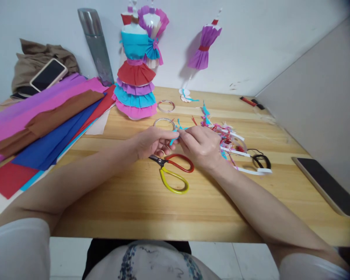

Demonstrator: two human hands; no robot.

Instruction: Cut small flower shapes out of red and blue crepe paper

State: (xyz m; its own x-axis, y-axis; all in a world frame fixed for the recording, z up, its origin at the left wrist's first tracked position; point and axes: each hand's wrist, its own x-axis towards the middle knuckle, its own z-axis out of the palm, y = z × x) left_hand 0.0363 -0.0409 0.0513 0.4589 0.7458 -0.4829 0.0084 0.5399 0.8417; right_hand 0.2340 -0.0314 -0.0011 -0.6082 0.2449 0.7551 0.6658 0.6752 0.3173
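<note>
My left hand point(157, 142) pinches a small strip of blue crepe paper point(174, 139) between thumb and fingers. Meeting it fingertip to fingertip, my right hand point(200, 146) is closed at the strip's other side, its fingertips partly hidden. Just below both hands lie scissors point(175, 173) with one red and one yellow handle, blades toward the left hand. Behind the hands rest two rolls of tape point(166, 105). A mini dress form point(136, 74) in tiered blue, red, purple and pink paper stands farther back.
Coloured crepe paper sheets point(61, 112) are stacked at left, with a phone point(48, 74) and a tumbler point(96, 46) behind. Paper scraps point(221, 134) lie right of my hands. Another phone point(328, 184) lies at the right edge. A purple-dressed form point(204, 46) stands at the back.
</note>
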